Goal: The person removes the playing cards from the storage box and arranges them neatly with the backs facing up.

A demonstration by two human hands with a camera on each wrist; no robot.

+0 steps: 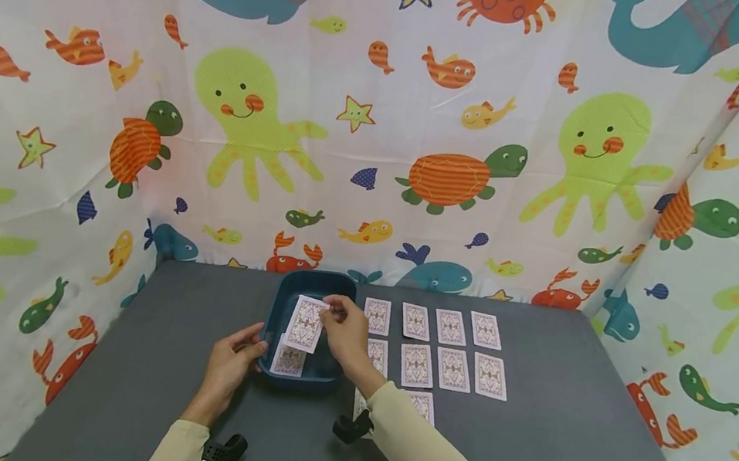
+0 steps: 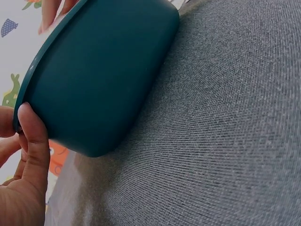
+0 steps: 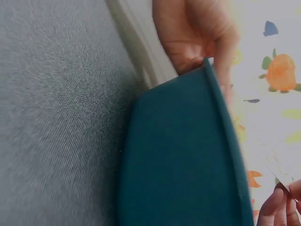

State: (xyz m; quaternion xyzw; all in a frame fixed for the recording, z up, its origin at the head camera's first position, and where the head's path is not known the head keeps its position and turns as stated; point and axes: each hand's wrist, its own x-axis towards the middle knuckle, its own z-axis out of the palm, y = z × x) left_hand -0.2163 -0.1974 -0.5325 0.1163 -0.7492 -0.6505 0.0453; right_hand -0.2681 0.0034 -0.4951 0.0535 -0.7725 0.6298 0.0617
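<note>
My right hand [image 1: 348, 337] pinches a patterned playing card [image 1: 306, 323] by its right edge, over the dark teal plastic bin [image 1: 326, 367]. Inside the bin another card [image 1: 289, 361] with the same back lies toward the front left, partly covered by the held one. My left hand [image 1: 229, 369] grips the bin's left rim; the left wrist view has its thumb [image 2: 35, 141] against the outer wall and fingers over the rim. In the right wrist view the bin's wall [image 3: 178, 150] hides much, and the held card shows only as a thin edge.
Right of the bin, several cards lie back up in rows on the grey table [image 1: 559, 442], among them one card [image 1: 490, 376] at the right end. My right forearm covers part of the nearest row. A curtain [image 1: 363, 66] printed with sea animals stands behind and at both sides.
</note>
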